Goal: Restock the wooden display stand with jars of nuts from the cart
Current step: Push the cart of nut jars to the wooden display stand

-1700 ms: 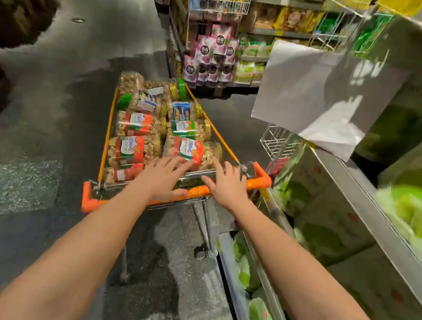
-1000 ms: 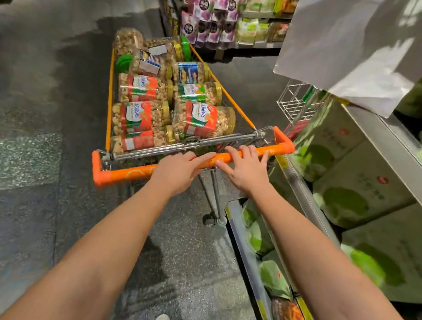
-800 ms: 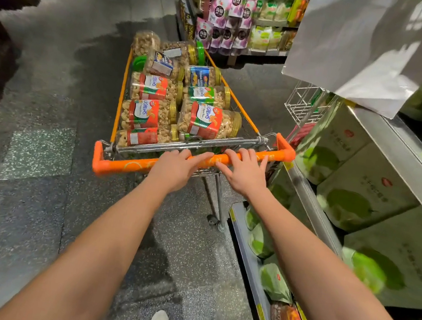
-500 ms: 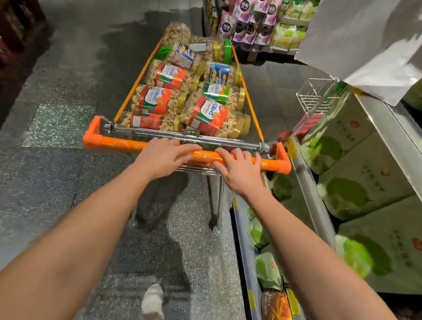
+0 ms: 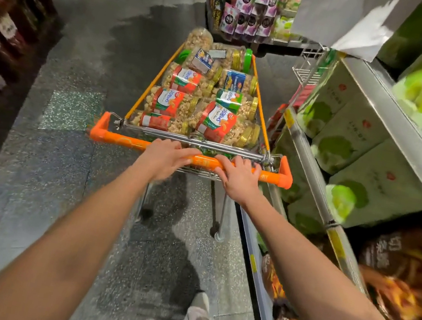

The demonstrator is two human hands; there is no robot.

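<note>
An orange-handled shopping cart (image 5: 123, 141) stands in the aisle straight ahead of me. Several clear jars of nuts (image 5: 217, 123) with red, green and blue labels lie on their sides in it. My left hand (image 5: 168, 156) lies on the middle of the handle bar, its fingers stretched along the bar. My right hand (image 5: 239, 177) rests on the bar just to the right, fingers laid over it. Neither hand holds a jar. No wooden display stand shows in this view.
Metal shelving with pale green boxes (image 5: 349, 133) runs close along the cart's right side, with a white wire basket (image 5: 308, 64) hanging from it. Pink hanging packets (image 5: 247, 11) fill a rack beyond the cart. Dark shelves (image 5: 0, 38) line the left. Grey floor (image 5: 82, 52) lies between.
The cart has swung from pointing up-left to pointing straight down the aisle, close to the right shelving. Both hands stayed on the handle, and I have stepped forward.
</note>
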